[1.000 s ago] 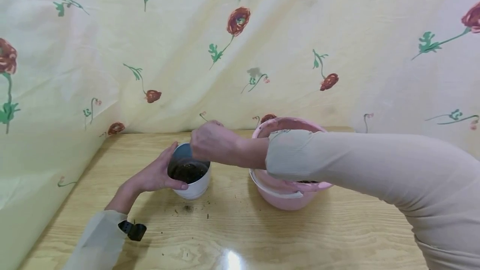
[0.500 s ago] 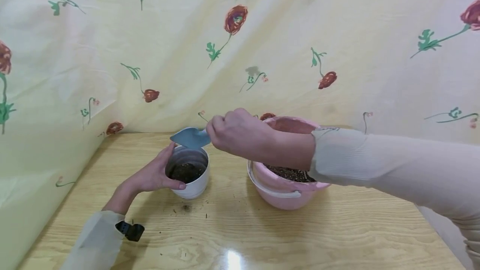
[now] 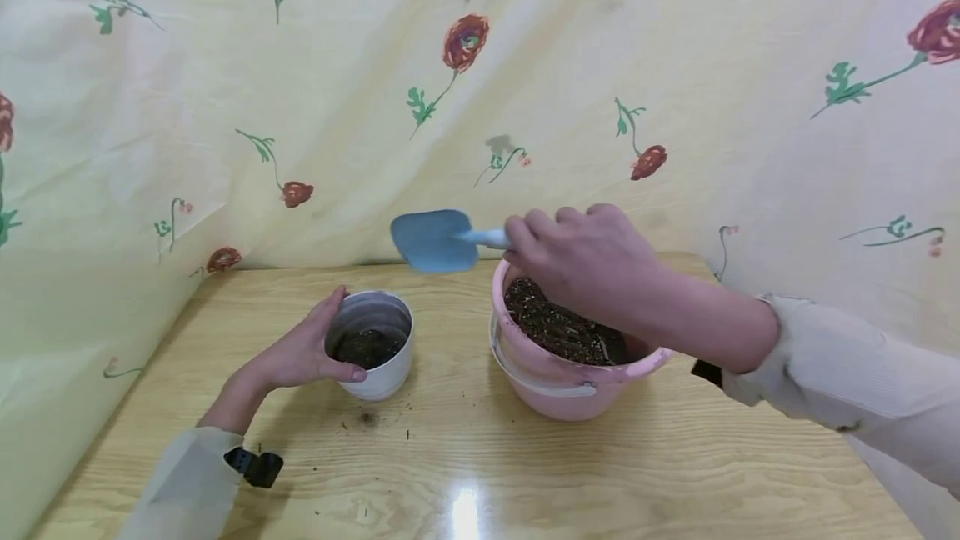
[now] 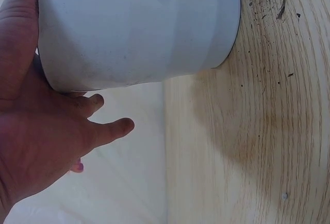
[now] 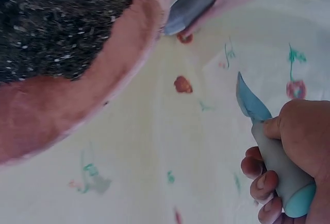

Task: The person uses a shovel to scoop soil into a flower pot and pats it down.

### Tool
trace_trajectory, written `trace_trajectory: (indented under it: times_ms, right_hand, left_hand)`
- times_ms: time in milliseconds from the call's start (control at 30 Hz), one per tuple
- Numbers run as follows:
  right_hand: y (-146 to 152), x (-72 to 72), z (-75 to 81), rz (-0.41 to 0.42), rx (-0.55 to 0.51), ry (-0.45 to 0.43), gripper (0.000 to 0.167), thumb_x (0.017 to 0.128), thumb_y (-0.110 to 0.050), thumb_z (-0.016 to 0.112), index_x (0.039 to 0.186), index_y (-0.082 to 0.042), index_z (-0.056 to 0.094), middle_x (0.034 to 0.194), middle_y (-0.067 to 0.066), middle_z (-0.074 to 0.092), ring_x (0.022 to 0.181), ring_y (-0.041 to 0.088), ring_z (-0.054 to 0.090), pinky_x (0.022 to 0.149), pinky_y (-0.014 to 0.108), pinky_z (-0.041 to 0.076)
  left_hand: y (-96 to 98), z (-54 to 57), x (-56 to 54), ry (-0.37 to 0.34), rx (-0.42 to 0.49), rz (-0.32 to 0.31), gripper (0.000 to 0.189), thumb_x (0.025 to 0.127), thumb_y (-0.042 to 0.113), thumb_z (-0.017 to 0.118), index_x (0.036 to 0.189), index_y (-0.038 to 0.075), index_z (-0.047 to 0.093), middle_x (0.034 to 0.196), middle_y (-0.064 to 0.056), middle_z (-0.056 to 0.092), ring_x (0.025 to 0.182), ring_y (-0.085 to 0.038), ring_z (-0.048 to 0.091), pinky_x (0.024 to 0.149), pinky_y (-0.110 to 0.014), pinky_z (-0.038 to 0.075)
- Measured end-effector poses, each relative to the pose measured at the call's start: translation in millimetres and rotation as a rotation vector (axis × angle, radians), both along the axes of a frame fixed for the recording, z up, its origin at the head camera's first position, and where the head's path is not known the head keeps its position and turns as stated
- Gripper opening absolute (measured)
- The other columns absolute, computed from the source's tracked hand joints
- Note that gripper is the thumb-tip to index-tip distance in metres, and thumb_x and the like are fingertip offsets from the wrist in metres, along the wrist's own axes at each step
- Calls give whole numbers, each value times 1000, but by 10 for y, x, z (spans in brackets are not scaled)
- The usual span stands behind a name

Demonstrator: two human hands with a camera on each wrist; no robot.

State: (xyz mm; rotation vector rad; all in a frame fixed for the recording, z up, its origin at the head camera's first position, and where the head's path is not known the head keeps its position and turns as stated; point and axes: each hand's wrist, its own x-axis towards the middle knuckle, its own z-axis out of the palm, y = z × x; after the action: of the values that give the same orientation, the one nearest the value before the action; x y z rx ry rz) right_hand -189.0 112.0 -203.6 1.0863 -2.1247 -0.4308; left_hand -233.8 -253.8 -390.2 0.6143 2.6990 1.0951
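Observation:
In the head view a white flower pot [image 3: 380,376] stands on the table at the left, with dark soil [image 3: 367,348] low inside it. My left hand [image 3: 303,350] grips its left side, thumb at the near rim and a finger at the far rim; in the left wrist view two other fingers [image 4: 111,131] spread out beneath its wall. My right hand [image 3: 581,261] holds a blue garden trowel [image 3: 435,242] by its grey handle [image 5: 276,157]. The trowel's blade is raised behind the pot and bucket, pointing left, and no soil shows on it.
A pink bucket [image 3: 555,394] of dark potting soil [image 3: 558,327] stands right of the pot, partly under my right hand, its white handle [image 3: 555,391] hanging down in front. Soil crumbs [image 3: 367,419] lie on the wooden table [image 3: 465,457]. A flowered curtain [image 3: 360,107] hangs behind.
My right hand has moved right from over the pot to above the bucket, bringing the trowel with it. The trowel's blade has come into sight. My left hand stays on the pot.

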Motion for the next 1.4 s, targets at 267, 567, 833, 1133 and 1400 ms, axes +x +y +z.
trace_trajectory:
  times_ms: [267, 567, 833, 1133, 1400]
  right_hand:
    - [561, 92, -103, -128, -169, -133, 59, 101, -56, 16, 77, -11, 45, 56, -6, 32, 41, 11, 24, 35, 27, 20]
    - [1177, 232, -415, -182, -322, -294, 27, 100, -38, 49, 83, -17, 53, 58, -13, 32, 45, 3, 24, 41, 24, 22]
    - [1543, 409, -588, -296, -328, -420, 10, 95, -25, 61, 87, -21, 59, 57, -18, 28, 49, -3, 26, 45, 22, 24]
    - [1615, 527, -698, -346, -372, -470, 9, 95, -27, 61, 86, -25, 58, 56, -18, 28, 48, -3, 25, 43, 22, 22]
    - [1636, 320, -666, -339, -267, -535, 10, 95, -26, 61, 87, -20, 62, 54, -15, 32, 48, 0, 29, 43, 23, 25]
  left_hand:
    - [-2, -13, 24, -5, 17, 3, 129, 69, 40, 86, 154, 6, -5, 159, -22, 0, 143, -44, 3, 107, -67, 14]
    - [-34, -21, 37, 1, 22, 11, 128, 70, 39, 86, 155, 8, -4, 159, -22, 1, 143, -45, 4, 107, -68, 14]
    - [11, 1, 47, 2, 15, 18, 127, 69, 40, 86, 155, 5, -1, 158, -25, 3, 142, -46, 6, 107, -67, 15]
    - [6, 13, 60, 16, 10, 32, 124, 70, 41, 85, 155, 7, 2, 157, -25, 6, 142, -47, 9, 106, -68, 16]
    - [29, -36, 47, 37, 15, 41, 122, 69, 41, 85, 155, 6, 5, 157, -25, 9, 142, -46, 11, 106, -67, 18]
